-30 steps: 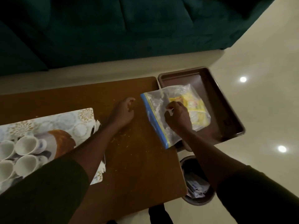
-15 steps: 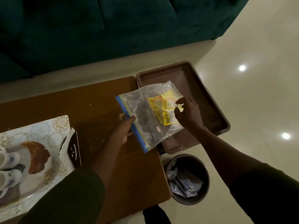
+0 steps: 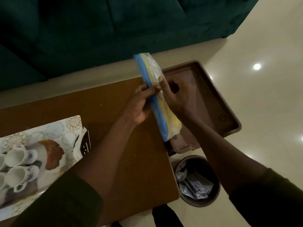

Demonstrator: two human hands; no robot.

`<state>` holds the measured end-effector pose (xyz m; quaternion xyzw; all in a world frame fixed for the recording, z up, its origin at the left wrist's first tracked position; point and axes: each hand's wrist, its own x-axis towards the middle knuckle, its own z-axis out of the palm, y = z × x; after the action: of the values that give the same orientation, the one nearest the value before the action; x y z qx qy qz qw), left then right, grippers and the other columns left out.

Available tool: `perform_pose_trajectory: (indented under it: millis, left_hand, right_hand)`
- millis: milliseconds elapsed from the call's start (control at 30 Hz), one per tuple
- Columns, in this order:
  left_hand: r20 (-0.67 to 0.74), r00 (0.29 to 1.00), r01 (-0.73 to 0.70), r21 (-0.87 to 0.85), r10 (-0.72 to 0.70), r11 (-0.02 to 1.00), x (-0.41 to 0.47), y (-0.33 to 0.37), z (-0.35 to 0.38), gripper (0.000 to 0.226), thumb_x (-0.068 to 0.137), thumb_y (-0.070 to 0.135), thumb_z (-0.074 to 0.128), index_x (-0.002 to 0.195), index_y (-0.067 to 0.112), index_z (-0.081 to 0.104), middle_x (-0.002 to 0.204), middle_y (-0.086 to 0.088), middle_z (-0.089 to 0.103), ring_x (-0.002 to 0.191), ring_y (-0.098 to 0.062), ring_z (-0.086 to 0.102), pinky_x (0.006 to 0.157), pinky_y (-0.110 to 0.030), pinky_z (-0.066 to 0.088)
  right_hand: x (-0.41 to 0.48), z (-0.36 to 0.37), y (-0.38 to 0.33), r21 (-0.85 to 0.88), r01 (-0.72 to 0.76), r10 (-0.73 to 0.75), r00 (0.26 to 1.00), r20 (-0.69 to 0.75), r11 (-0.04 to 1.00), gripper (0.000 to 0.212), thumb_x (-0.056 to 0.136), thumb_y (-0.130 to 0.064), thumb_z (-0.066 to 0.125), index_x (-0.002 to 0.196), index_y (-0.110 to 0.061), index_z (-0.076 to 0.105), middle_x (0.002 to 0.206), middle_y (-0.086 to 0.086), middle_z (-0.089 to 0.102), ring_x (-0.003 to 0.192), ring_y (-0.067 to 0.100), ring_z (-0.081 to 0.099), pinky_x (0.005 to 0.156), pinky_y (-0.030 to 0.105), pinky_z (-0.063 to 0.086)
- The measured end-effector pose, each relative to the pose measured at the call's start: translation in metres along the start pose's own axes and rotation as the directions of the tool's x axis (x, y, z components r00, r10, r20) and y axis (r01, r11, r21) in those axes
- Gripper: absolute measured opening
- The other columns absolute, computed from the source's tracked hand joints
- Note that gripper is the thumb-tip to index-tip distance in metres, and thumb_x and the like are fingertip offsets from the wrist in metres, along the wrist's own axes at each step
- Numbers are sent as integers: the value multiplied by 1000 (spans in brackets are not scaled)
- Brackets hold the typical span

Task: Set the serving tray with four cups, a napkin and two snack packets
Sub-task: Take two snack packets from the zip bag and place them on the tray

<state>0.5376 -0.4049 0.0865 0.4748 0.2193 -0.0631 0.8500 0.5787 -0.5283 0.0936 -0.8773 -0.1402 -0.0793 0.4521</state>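
A clear zip bag with a blue seal strip stands on edge above the right end of the wooden table. Yellow snack packets show through its lower part. My left hand pinches the blue strip from the left, and my right hand grips the bag's opening from the right. A brown serving tray lies just beyond the table's right end, partly behind the bag. White cups lie on a patterned tray at the left, with a folded napkin beside them.
A dark round waste bin holding scraps of paper sits on the floor below the brown tray. A dark green sofa runs along the far side. Crumbs dot the table top. The tiled floor is glossy.
The bag has been lifted from lying flat over the tray and turned on edge. Both hands have come together at its blue seal.
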Motion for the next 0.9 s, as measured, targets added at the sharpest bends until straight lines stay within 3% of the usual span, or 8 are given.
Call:
perform_pose_trajectory:
  millis: [200,300,367,433,533,667,767,900]
  left_hand:
    - [73,980,-186,2,186,982,-29,43,1,20,89,15,56,79,18,73,69,1,71,65,-11,68,61,-26,56]
    - [11,983,-185,63,185,981,-51,57,-33,18,88,26,59,87,12,71,73,-3,73,66,-15,70,60,-27,56]
    - [-35,989,-140,114,145,984,-62,60,-67,40,93,45,52,97,9,70,83,-6,74,79,-20,71,70,-34,59]
    - [-65,993,-76,248,95,966,-61,50,-75,50,98,51,39,89,12,69,79,-2,72,75,-18,66,70,-32,55]
    - [-43,997,-39,495,69,868,-60,28,-78,29,102,20,43,87,11,67,71,-5,65,60,-15,55,57,-28,47]
    - [-65,989,-71,589,135,805,-70,14,-95,23,92,-5,46,90,10,62,76,-7,56,61,-13,51,56,-25,45]
    - [-192,915,-172,612,355,772,-76,24,-104,29,85,-3,48,76,23,60,81,8,59,71,1,54,65,-14,46]
    - [-257,825,-266,609,504,747,-82,47,-117,15,76,12,50,69,23,57,73,8,57,70,2,54,72,-15,44]
  right_hand:
    - [7,4,-51,290,-52,48,999,22,956,43,92,-42,55,59,-16,50,47,-10,42,46,3,42,47,12,31]
    - [-12,35,-76,430,-254,153,955,256,866,61,87,-57,51,73,2,57,60,9,57,54,20,57,53,35,50]
    - [-29,53,-95,374,-376,210,886,414,848,77,79,-72,48,89,2,63,81,18,69,71,28,70,62,40,58]
    - [-35,58,-83,303,-463,287,830,479,833,74,75,-77,49,101,-10,68,88,7,72,77,17,73,65,33,60]
    - [-48,55,-59,265,-561,371,766,525,785,55,80,-60,62,106,-12,58,81,-4,67,62,-3,68,45,11,48]
    - [-64,63,-57,123,-485,387,804,451,866,44,81,-45,70,93,-4,60,77,1,64,60,8,59,44,17,42]
    - [-63,59,-64,168,-429,368,880,302,888,18,79,-19,69,91,-12,57,72,-7,57,60,5,52,51,18,42]
    - [-55,46,-71,67,-309,309,951,15,949,29,72,-10,63,88,-21,41,64,-14,41,56,1,42,54,23,38]
